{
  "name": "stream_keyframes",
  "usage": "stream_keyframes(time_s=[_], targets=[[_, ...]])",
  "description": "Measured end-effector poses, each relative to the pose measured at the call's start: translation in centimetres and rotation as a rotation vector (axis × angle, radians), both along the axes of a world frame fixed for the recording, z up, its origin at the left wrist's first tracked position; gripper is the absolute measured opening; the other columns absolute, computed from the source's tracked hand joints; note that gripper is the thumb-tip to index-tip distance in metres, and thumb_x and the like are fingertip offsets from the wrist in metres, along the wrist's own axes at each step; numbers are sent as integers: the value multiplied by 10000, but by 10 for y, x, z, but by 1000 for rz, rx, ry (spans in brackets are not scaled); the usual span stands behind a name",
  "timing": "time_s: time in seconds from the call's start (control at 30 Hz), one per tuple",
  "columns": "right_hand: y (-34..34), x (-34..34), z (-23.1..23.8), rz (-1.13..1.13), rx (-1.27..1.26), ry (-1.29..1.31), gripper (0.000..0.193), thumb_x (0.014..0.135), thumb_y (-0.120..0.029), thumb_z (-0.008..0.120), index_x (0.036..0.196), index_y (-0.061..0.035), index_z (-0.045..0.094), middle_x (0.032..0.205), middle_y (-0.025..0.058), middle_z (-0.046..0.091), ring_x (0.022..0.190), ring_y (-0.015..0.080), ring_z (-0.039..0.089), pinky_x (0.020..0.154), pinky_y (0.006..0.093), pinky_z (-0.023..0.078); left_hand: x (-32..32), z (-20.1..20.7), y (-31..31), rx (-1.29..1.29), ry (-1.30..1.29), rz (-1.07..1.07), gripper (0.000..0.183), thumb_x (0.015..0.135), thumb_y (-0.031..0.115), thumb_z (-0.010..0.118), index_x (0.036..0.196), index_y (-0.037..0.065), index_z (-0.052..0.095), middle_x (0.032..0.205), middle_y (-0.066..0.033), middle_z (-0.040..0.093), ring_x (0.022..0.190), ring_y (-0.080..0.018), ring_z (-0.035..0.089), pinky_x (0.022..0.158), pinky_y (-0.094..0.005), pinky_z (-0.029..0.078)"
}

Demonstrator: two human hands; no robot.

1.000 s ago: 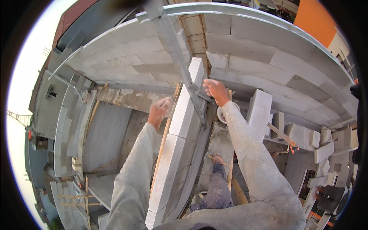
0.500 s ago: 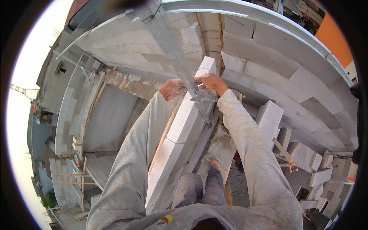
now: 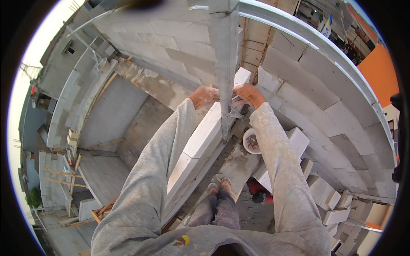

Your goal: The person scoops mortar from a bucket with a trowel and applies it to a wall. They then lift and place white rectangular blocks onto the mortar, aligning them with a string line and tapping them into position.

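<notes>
Grey-sleeved arms now reach together as the left hand (image 3: 204, 95) and right hand (image 3: 248, 94) close from both sides on the upright metal post (image 3: 225, 64) above the white block wall (image 3: 205, 132), wire (image 3: 234, 112) dangling beneath.

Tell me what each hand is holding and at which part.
Both hands are at the upright grey post: left hand and right hand on opposite sides, by the wire tied around the post.

Both arms stretch straight forward, left hand (image 3: 204, 96) and right hand (image 3: 249, 94) close together, each grip curled shut
</notes>
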State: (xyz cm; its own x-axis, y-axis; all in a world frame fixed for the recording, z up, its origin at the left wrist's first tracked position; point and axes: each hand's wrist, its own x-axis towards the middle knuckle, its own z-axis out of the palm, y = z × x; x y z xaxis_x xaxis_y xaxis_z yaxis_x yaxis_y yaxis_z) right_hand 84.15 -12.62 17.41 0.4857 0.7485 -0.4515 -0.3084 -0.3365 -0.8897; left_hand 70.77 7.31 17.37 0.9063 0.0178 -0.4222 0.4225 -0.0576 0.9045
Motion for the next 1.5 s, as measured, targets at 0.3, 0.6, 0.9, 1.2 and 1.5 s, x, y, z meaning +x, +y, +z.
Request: stream_keyframes(time_s=[0.3,0.6,0.9,1.2,1.5], targets=[[8,1,8,-6,-137,-66,125,875,-78,675,931,18,733,957,130,736,791,234,720,708,353,629,10,-6,-8,64,18,137,198,884,182,681,1020,72,772,990,-67,752,917,-178,706,809,-320,523],[5,15,-25,78,69,-25,193,875,-174,732,994,-23,745,1002,91,741,784,204,718,693,343,622,15,-10,-7,84,-77,92,181,880,163,720,993,25,753,895,-62,742,817,-132,690,698,-258,523],[-1,-13,1,-51,-28,16,237,927,-274,681,1026,-64,730,940,33,706,767,157,671,725,304,600,0,-4,-13,20,-125,138,187,901,183,717,1019,44,757,889,-35,734,790,-110,659,725,-260,525],[-20,-54,-14,-507,142,-23,299,972,-273,624,1077,1,685,903,55,682,794,160,657,743,306,587,-39,-10,-21,433,-348,70,299,894,136,644,1145,-8,718,1002,-179,740,829,-251,682,801,-336,527],[-181,-278,-173,-708,-143,-89,156,864,-153,594,724,-107,646,636,32,623,558,205,619,517,375,488,-217,24,-109,399,-442,271,236,940,222,684,962,-9,728,879,-116,718,773,-156,667,719,-293,527]])
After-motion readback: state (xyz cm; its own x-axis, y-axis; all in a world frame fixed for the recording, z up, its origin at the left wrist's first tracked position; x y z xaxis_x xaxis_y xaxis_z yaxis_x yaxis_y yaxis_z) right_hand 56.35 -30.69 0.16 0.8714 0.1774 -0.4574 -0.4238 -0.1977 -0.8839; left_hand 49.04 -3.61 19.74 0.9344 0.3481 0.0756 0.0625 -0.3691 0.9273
